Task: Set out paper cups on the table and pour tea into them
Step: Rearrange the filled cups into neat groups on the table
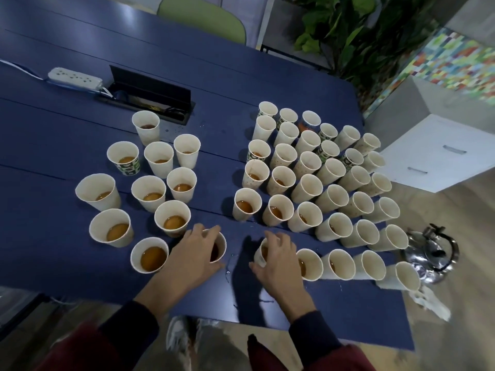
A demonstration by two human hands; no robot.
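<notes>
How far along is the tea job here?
Done: cups stand in two groups on the blue table; the left group all show tea. In hand: the left hand grips one filled cup, the right hand a second cup. Left: the kettle stands aside; the far right cups' contents cannot be seen.

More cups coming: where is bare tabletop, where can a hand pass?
Free: the lane between the left cluster of tea-filled white paper cups and the right block of cups; blue tabletop far left; the near strip below the left hand and right hand. Crowded: the right block, up to the metal kettle.
</notes>
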